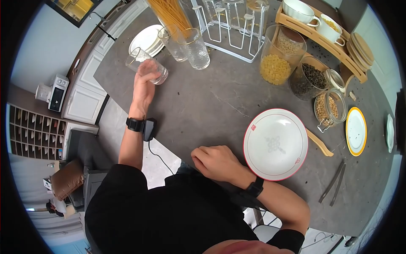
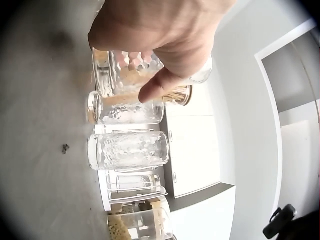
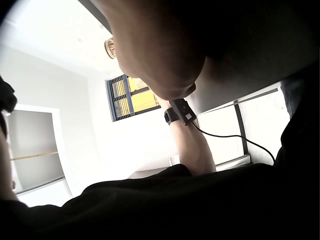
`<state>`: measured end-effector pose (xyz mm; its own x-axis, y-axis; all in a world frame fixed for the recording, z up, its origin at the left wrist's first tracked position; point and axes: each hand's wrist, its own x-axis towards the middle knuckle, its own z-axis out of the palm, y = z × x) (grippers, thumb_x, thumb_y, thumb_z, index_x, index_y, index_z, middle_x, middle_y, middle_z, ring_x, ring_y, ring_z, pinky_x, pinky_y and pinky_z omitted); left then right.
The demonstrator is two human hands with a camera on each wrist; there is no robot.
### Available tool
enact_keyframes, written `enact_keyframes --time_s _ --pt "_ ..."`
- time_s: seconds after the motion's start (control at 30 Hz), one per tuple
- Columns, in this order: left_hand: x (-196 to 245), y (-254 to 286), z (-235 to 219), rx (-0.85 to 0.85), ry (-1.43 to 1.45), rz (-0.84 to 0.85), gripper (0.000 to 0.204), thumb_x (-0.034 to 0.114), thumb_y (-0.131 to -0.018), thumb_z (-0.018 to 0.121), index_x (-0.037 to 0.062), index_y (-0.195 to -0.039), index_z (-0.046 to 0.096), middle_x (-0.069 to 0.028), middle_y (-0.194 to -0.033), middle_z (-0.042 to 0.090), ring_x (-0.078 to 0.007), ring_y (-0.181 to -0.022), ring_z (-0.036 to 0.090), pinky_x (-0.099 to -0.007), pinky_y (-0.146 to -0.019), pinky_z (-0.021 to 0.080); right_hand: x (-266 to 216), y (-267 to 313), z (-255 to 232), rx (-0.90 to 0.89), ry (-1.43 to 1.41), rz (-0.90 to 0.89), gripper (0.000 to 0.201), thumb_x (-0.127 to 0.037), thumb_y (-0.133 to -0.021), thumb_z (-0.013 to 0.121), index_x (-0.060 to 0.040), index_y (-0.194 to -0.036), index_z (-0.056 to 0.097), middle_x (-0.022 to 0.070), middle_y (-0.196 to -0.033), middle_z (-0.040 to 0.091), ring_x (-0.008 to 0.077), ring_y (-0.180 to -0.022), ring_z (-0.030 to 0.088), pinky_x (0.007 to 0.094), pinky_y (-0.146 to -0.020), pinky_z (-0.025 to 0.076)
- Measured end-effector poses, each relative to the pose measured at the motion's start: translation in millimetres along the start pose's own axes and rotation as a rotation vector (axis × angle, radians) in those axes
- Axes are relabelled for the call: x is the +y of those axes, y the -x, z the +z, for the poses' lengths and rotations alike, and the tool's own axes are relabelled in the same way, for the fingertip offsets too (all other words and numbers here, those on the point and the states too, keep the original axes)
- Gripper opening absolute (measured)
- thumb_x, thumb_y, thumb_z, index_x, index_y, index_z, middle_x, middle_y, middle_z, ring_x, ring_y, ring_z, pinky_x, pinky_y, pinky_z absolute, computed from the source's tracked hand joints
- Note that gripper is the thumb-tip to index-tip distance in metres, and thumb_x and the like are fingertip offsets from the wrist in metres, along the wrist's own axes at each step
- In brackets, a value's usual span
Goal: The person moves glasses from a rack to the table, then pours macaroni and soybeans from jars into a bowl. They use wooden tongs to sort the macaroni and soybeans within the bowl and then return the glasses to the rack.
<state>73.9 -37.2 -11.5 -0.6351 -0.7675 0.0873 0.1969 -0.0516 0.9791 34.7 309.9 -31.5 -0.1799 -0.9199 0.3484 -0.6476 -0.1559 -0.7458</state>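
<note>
Black shirt (image 1: 169, 207) fills the bottom, while at upper left the left hand (image 1: 144, 85) grips an upright glass (image 1: 160, 72), well apart from the right hand (image 1: 218, 163), loosely curled and seemingly empty at centre.

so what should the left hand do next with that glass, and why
The left hand should probably settle the held glass gently onto the tabletop, because the left wrist view shows it low by the surface, roughly parallel to the two nearby standing glasses, and the views don't clearly show whether its base already touches.
</note>
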Motion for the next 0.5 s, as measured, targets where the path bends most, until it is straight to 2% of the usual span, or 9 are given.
enact_keyframes --time_s 0.1,0.2,0.3,0.37,0.43,0.5 --pt "-8 -16 4 0.02 0.062 -0.048 0.068 -0.009 -0.078 0.068 0.001 -0.142 0.047 -0.0125 -0.143 0.05 -0.0253 -0.131 0.049 -0.039 -0.111 0.041 1 0 1 0.023 0.008 -0.012 0.005 -0.009 -0.088 0.066 -0.0062 -0.091 0.063 0.0081 -0.078 0.068 0.0307 -0.065 0.067 0.0413 -0.058 0.053" --pt "-17 -27 15 0.092 -0.056 -0.027 0.075 -0.012 -0.074 0.07 -0.0002 -0.144 0.045 -0.0138 -0.147 0.048 -0.0272 -0.138 0.044 -0.039 -0.116 0.036 1 0 0 0.014 0.011 -0.015 0.005 -0.009 -0.088 0.066 -0.0062 -0.091 0.063 0.0082 -0.078 0.068 0.0308 -0.065 0.067 0.0414 -0.058 0.054" --pt "-20 -38 28 0.126 -0.097 0.067 0.081 -0.014 -0.071 0.073 -0.0003 -0.146 0.043 -0.0155 -0.147 0.046 -0.0287 -0.143 0.041 -0.0404 -0.116 0.037 2 0 1 0.012 0.008 -0.01 0.006 -0.009 -0.088 0.066 -0.006 -0.091 0.063 0.0084 -0.078 0.068 0.0311 -0.066 0.067 0.0416 -0.059 0.054" --pt "-20 -43 35 0.133 -0.185 0.062 0.084 -0.009 -0.074 0.076 -0.0012 -0.148 0.038 -0.0184 -0.151 0.044 -0.0304 -0.147 0.037 -0.0411 -0.119 0.033 1 0 1 0.009 0.008 -0.014 0.006 -0.009 -0.088 0.066 -0.0057 -0.091 0.063 0.0087 -0.079 0.068 0.0314 -0.066 0.067 0.0418 -0.059 0.054" --pt "-18 -45 39 0.113 -0.22 0.082 0.089 -0.005 -0.074 0.08 -0.0014 -0.151 0.034 -0.0189 -0.15 0.045 -0.0311 -0.147 0.038 -0.0409 -0.119 0.033 1 1 2 0.007 0.005 -0.014 0.006 -0.009 -0.088 0.066 -0.0055 -0.091 0.063 0.0089 -0.079 0.068 0.0314 -0.066 0.067 0.0418 -0.059 0.054" --pt "-16 -46 43 0.156 -0.341 0.102 0.084 -0.003 -0.077 0.078 -0.0009 -0.149 0.035 -0.019 -0.147 0.048 -0.0312 -0.142 0.042 -0.0417 -0.118 0.034 2 0 1 0.013 0.011 -0.013 0.006 -0.009 -0.088 0.066 -0.0053 -0.091 0.063 0.0091 -0.079 0.068 0.0315 -0.067 0.068 0.0418 -0.059 0.054"
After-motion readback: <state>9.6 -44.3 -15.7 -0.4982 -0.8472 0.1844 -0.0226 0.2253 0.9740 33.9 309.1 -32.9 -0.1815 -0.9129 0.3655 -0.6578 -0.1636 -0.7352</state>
